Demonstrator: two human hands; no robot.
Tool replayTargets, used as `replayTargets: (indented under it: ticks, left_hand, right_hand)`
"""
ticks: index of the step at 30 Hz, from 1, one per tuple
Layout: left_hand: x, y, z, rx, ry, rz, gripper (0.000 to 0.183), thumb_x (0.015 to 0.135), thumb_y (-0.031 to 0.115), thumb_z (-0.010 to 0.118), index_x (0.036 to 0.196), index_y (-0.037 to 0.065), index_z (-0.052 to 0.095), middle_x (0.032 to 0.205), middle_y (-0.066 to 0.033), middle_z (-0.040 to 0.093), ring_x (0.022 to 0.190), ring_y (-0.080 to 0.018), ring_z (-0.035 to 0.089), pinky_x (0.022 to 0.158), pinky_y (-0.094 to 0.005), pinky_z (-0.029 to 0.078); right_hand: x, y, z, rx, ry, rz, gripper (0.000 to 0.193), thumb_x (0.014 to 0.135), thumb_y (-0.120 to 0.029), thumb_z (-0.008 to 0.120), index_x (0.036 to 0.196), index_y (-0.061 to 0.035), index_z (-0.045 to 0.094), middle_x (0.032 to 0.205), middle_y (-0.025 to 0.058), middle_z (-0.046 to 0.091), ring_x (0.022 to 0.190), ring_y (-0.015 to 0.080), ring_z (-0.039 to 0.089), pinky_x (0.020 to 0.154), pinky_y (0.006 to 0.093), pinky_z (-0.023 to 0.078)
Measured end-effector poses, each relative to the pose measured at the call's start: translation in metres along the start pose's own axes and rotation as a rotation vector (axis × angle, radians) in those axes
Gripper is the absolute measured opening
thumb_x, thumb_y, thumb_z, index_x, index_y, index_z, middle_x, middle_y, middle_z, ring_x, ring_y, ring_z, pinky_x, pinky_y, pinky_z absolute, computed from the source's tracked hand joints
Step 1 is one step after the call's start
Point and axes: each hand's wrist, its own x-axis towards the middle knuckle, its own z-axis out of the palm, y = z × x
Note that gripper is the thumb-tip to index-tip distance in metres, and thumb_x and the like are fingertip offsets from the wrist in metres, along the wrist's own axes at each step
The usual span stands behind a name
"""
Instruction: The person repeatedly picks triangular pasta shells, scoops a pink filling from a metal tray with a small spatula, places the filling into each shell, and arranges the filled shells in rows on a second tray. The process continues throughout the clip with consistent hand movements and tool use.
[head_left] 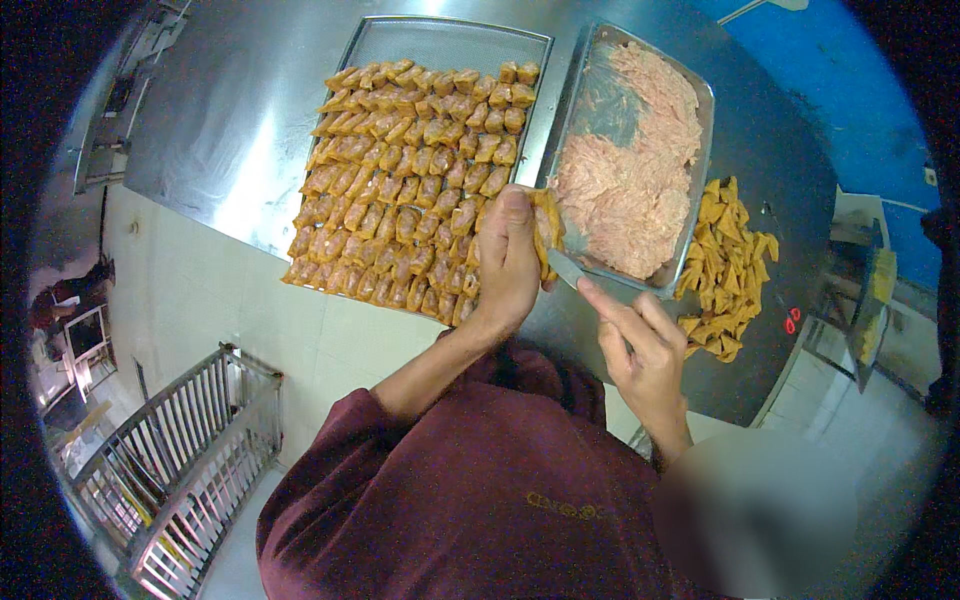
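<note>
A tofu puff (547, 228) was gripped in the left hand (508, 262), above the table edge between two trays. The right hand (645, 350) clasped a knife (566, 268), blade at the puff. Behind: a tray of pink paste (640, 100); left, a rack (440, 45) of filled puffs (400, 190); right, loose puffs (728, 265) on the steel table (250, 120).

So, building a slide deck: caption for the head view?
Left hand holds a tofu puff; right hand fills it with a knife.
</note>
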Motion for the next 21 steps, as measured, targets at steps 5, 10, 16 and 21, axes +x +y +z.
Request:
replayTargets:
  ticks: [5,10,16,21]
  left_hand:
    - [0.009,-0.007,0.004,0.041,-0.004,0.044,0.054,0.118,0.051,0.033,0.099,0.007,0.057,0.069,-0.0012,0.056,0.049,-0.0087,0.052,0.041,-0.0254,0.04]
    - [0.039,-0.02,-0.006,0.027,0.067,-0.009,0.064,0.115,0.062,0.032,0.099,0.007,0.062,0.075,-0.0046,0.062,0.059,-0.012,0.058,0.05,-0.0294,0.046]
    - [0.135,-0.029,-0.057,0.018,-0.029,-0.134,0.027,0.109,0.034,0.059,0.104,0.008,0.057,0.09,-0.0019,0.06,0.079,-0.0141,0.057,0.07,-0.0328,0.047]
    - [0.274,-0.04,-0.087,0.423,0.093,0.017,0.025,0.104,0.025,0.066,0.114,0.003,0.061,0.103,-0.0056,0.069,0.085,-0.0189,0.068,0.075,-0.0341,0.056]
  right_hand:
    - [-0.001,0.004,0.005,0.026,-0.036,0.095,0.055,0.087,0.006,0.071,0.135,-0.0194,0.078,0.076,0.0061,0.046,0.06,0.0214,0.051,0.058,0.0384,0.051]
    - [-0.005,0.013,0.005,0.038,0.023,0.102,0.053,0.088,0.007,0.071,0.135,-0.018,0.078,0.074,0.0065,0.046,0.059,0.021,0.051,0.056,0.0375,0.049]
    - [-0.017,0.032,-0.005,0.09,0.099,0.247,0.048,0.092,0.007,0.068,0.134,-0.0141,0.078,0.076,0.0089,0.053,0.062,0.0213,0.054,0.057,0.0366,0.047]
    - [-0.028,0.045,-0.005,0.139,0.135,0.381,0.043,0.095,0.006,0.067,0.133,-0.0115,0.077,0.078,0.0104,0.055,0.065,0.0223,0.055,0.06,0.0374,0.047]
